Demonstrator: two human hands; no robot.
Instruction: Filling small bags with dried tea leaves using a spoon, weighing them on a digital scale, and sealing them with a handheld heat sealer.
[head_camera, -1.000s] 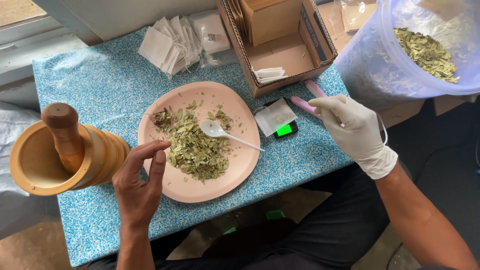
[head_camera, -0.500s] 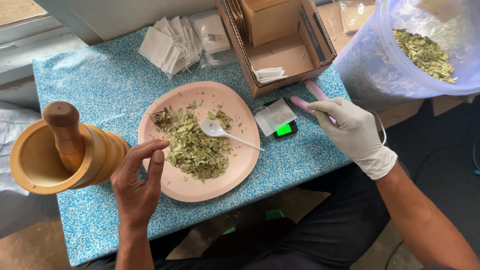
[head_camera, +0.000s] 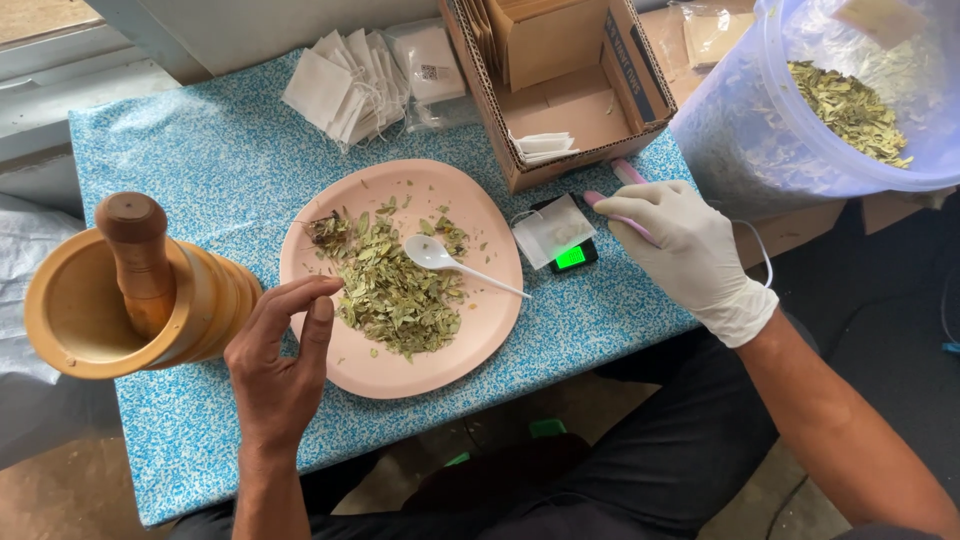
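Observation:
A pink plate (head_camera: 480, 330) holds a heap of dried green leaves (head_camera: 395, 290) and a white plastic spoon (head_camera: 450, 262). My bare left hand (head_camera: 280, 365) hovers at the plate's left rim, thumb and fingers pinched together; I cannot tell whether leaf bits are between them. My gloved right hand (head_camera: 685, 250) rests on the table to the right of the plate, closed on a slim pink tool (head_camera: 612, 205). Just left of it, a small white tea bag (head_camera: 552, 228) lies on a little black scale (head_camera: 578, 257) with a lit green display.
A wooden mortar with its pestle (head_camera: 130, 290) stands at the table's left edge. Several empty tea bags (head_camera: 345, 85) lie at the back. A cardboard box (head_camera: 565, 80) sits behind the scale. A translucent tub of dried leaves (head_camera: 850, 100) stands at right.
My left hand has shifted slightly, staying pinched by the plate's rim. My right hand stays by the scale.

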